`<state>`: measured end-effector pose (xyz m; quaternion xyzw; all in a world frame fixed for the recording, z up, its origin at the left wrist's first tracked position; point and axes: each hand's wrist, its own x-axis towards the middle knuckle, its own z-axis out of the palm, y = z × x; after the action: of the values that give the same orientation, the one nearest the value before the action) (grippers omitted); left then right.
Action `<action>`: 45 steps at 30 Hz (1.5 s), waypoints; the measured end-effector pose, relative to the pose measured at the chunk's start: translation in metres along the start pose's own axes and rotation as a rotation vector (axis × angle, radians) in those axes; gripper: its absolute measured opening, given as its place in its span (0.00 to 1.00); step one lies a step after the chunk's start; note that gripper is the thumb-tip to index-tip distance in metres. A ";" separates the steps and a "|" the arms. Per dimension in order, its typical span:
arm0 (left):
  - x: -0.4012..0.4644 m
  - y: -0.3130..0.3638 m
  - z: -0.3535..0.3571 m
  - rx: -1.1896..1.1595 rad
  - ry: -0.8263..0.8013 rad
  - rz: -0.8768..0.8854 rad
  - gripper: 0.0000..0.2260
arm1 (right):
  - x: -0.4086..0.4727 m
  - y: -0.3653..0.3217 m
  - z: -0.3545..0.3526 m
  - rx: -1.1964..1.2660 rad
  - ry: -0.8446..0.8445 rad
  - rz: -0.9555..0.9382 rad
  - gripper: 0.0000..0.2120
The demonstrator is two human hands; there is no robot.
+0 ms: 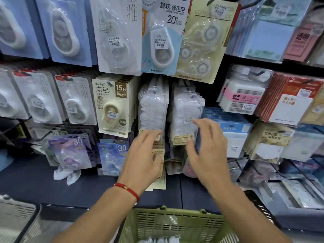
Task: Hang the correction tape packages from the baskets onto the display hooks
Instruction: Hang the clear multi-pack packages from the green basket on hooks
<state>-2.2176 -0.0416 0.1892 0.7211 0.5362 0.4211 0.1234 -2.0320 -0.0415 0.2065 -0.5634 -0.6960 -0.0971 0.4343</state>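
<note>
Fingers of the left hand (146, 155) spread loosely over the lower edges of the cream-backed cards (158, 151), touching them without a clear grip; a red cord bracelet (127, 190) circles that wrist. Beside it, the right hand (208, 151) curls thumb and fingers around the bottom of a clear correction tape package (186, 113) hanging on the display. Nearest the camera, a green basket (175, 223) holds more clear packages (158, 240). Left of the held pack hangs another clear stack (152, 106), and further up, larger carded tapes (161, 35) fill the top row.
</note>
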 end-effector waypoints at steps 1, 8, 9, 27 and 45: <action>0.004 -0.004 -0.001 0.072 -0.004 0.059 0.30 | 0.000 0.001 0.007 -0.052 -0.056 -0.057 0.24; 0.025 -0.026 -0.002 0.372 -0.153 0.226 0.42 | 0.032 0.011 0.059 -0.300 -0.383 -0.071 0.35; 0.025 -0.029 -0.002 0.378 -0.159 0.234 0.42 | 0.038 0.014 0.065 -0.291 -0.391 -0.045 0.37; 0.009 -0.043 -0.012 0.391 -0.321 0.207 0.26 | 0.036 0.025 0.088 -0.028 -0.415 0.074 0.23; -0.248 -0.123 0.067 0.399 -0.664 -0.290 0.31 | -0.286 0.105 0.123 -0.237 -1.505 0.186 0.34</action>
<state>-2.2676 -0.1921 -0.0467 0.7445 0.6344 0.0317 0.2056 -2.0049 -0.1286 -0.1098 -0.5769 -0.7387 0.2756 -0.2133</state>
